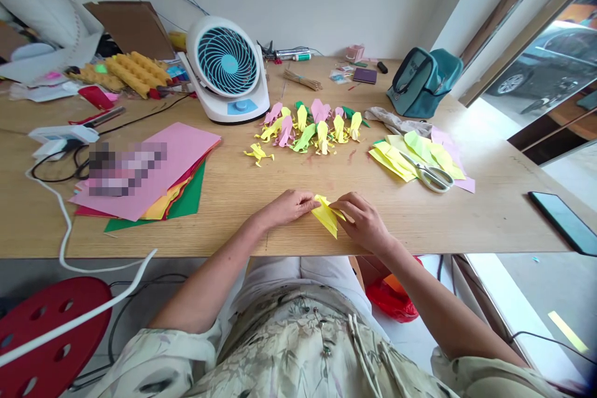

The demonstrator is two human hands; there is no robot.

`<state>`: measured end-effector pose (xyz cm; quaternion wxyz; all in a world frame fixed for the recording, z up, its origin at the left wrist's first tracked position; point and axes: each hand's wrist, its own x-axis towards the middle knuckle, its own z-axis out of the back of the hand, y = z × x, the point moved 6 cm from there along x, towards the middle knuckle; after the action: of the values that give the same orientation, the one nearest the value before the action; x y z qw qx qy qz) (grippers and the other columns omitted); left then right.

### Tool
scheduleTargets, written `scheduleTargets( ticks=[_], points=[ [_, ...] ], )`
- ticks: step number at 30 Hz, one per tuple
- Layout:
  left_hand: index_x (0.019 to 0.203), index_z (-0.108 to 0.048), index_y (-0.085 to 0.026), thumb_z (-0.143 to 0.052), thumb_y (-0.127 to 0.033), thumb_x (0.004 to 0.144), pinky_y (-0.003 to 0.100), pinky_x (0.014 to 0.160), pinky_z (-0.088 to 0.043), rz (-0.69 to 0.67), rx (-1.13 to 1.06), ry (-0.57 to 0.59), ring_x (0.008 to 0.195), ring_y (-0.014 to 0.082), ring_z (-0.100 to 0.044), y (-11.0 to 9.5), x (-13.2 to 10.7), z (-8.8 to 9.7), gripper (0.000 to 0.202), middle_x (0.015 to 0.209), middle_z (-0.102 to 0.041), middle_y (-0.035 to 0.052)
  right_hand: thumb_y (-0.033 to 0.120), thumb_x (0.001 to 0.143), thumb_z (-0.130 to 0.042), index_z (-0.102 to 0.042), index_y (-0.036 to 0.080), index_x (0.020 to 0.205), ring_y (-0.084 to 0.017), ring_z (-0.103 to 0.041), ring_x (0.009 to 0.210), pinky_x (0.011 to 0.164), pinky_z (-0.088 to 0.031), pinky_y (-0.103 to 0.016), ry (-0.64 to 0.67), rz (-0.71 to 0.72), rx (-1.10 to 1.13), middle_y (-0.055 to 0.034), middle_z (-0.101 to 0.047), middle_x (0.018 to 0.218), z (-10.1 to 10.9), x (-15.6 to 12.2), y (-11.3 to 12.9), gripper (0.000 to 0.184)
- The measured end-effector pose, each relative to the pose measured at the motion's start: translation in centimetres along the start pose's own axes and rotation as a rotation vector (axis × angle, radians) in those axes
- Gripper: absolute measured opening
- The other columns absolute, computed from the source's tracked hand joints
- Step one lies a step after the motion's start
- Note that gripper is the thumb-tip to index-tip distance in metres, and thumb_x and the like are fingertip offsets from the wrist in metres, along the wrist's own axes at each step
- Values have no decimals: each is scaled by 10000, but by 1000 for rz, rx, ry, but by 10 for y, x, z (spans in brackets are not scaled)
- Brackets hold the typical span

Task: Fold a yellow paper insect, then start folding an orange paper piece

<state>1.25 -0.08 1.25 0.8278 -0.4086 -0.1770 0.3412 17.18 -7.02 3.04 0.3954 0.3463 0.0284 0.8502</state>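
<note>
Near the front edge of the table, a piece of folded yellow paper is held between both hands. My left hand pinches its upper left side. At its right side, my right hand grips a folded flap. Beyond the hands lies a cluster of folded paper figures in yellow, pink and green. One small yellow figure sits a little apart, to the left. Scissors with pale handles rest on a pile of yellow, green and pink paper to the right.
A white fan stands at the back left. Coloured sheets lie stacked on the left, near a white cable. A teal bag stands at the back right, and a phone sits at the right edge.
</note>
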Motion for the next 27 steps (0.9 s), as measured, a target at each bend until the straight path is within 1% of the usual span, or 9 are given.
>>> scheduleTargets(
  ticks=[2,4,7,9,11,15,20,24,27],
  points=[
    [831,-570,-171,-531,-434,925,256,654,-375,-14,126,-182,711,149,-511,-2,-11,5,282,790,-562,4,140,948,-471,-629,211,1088,-213,-582,873,775,-496,-360,30,1,-31,-98,-623,958,-4,-2,0,223],
    [957,-582,-178,-611,-351,887,294,769,-438,-79,231,-263,858,186,-561,-9,-24,5,189,948,-600,42,140,951,-462,-634,209,1080,-213,-580,874,780,-492,-358,57,-14,-33,-101,-629,962,-7,-3,0,226],
    [1178,-563,-204,-688,-279,841,381,987,-430,-219,331,-196,1122,244,-535,-23,-37,-7,367,1165,-599,87,140,941,-472,-635,205,1078,-204,-588,850,752,-492,-339,63,-33,-7,-98,-629,963,-9,-5,0,222],
    [1281,-529,-213,-708,-244,828,415,1052,-406,-262,359,-154,1205,260,-507,-30,-39,-14,488,1254,-578,102,139,925,-491,-637,211,1075,-200,-596,842,740,-496,-330,45,-51,22,-90,-627,955,-9,-5,-1,222],
    [1294,-534,-215,-688,-216,845,418,1061,-414,-274,355,-143,1214,254,-519,-32,-37,-17,475,1267,-579,103,137,911,-502,-645,220,1062,-200,-603,851,747,-502,-333,25,-71,55,-84,-627,951,-8,-4,-2,224],
    [1226,-579,-220,-582,-195,919,379,1021,-460,-277,305,-169,1164,218,-573,-33,-33,-19,309,1200,-621,83,138,907,-502,-646,226,1042,-206,-622,924,802,-511,-347,18,-102,115,-86,-649,1010,-7,-5,-3,216],
    [1256,-540,-180,-676,-283,866,400,1025,-454,-293,373,-153,1184,255,-559,-33,-35,-25,426,1238,-623,110,182,948,-484,-630,222,1052,-207,-640,920,812,-510,-346,71,-145,127,-83,-677,1006,-10,-5,-5,184],
    [1180,-580,-182,-556,-246,940,387,960,-479,-246,392,-189,1087,234,-600,-28,-34,-26,249,1141,-658,100,170,935,-500,-624,227,1080,-206,-636,894,786,-503,-337,102,-133,101,-79,-676,986,-12,-5,-5,199],
    [1204,-572,-190,-572,-237,930,388,964,-475,-258,365,-163,1098,235,-595,-28,-35,-28,278,1148,-660,95,143,905,-534,-616,229,1114,-206,-634,891,776,-500,-329,128,-106,105,-77,-670,997,-14,-5,-4,240]
  ],
)
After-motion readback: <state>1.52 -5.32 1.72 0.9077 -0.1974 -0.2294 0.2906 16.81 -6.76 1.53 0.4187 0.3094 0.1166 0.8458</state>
